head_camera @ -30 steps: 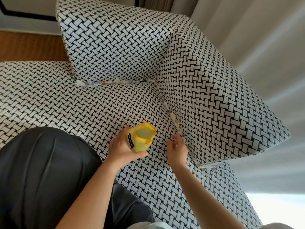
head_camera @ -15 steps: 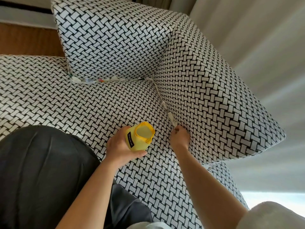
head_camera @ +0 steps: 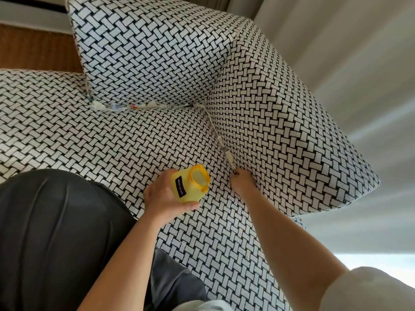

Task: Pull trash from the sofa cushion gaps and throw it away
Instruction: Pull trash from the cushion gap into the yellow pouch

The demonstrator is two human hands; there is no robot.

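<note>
Left hand: the left hand (head_camera: 161,196) wraps fingers and thumb round a yellow container (head_camera: 190,187), its open mouth tipped toward the side gap, over the seat cushion (head_camera: 112,142)
Right hand: the right hand (head_camera: 243,179) is pushed fingers-first into the crease between the seat cushion and the side cushion (head_camera: 280,131); the fingertips are buried in the fabric, so I cannot tell whether they pinch anything or lie spread
Trash, side gap: a thin white strip of scraps (head_camera: 227,153) runs up the crease from just beside the right hand toward the corner
Trash, back gap: more white wrappers with coloured flecks (head_camera: 125,106) sit wedged under the back cushion (head_camera: 146,52), well apart from both hands
Step, as I judge it: catching the nearest side-gap scrap to draw it out and drop it in the container
Risk, tearing: the scraps look thin and clamped between cushions; a quick tug would likely rip one and leave the rest deeper in
Risk, pushing in: probing fingers may drive small pieces further down the crease, out of sight
Risk, missed drop: the container's mouth is narrow and tilted; a light wrapper let go beside it rather than over it may flutter onto the seat
Risk, leftovers: the back-gap pieces are easy to forget while attention stays on the side
</note>
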